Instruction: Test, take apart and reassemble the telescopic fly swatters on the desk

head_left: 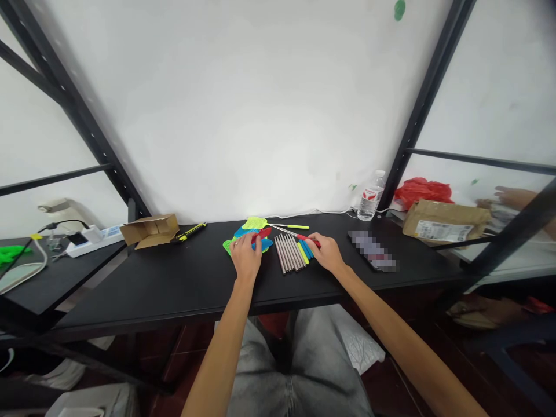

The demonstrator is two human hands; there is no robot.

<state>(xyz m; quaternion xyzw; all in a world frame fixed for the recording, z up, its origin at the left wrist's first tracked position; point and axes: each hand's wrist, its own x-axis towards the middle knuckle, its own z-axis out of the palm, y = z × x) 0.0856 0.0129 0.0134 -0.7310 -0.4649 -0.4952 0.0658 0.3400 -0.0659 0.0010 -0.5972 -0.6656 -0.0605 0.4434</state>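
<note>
A telescopic fly swatter with a red head (pixel 262 233) and a thin metal rod lies across both hands. My left hand (pixel 247 253) is closed on its red head, above a pile of green and blue swatter heads (pixel 227 247). Its red handle is gripped by my right hand (pixel 326 251), fingers wrapped round it. Between the hands, several metal tubes (pixel 290 255) lie side by side, with yellow and blue handles (pixel 303 253) at their right. Behind them rests a yellow-green fly swatter (pixel 255 223) with its rod drawn out.
An open cardboard box (pixel 152 231) and a black-and-yellow cutter-like tool (pixel 191 231) lie to the left. At the right stand a water bottle (pixel 371 197), a phone-like slab (pixel 371 251) and a taped parcel (pixel 447 221). Another person's hand (pixel 515 197) shows at far right.
</note>
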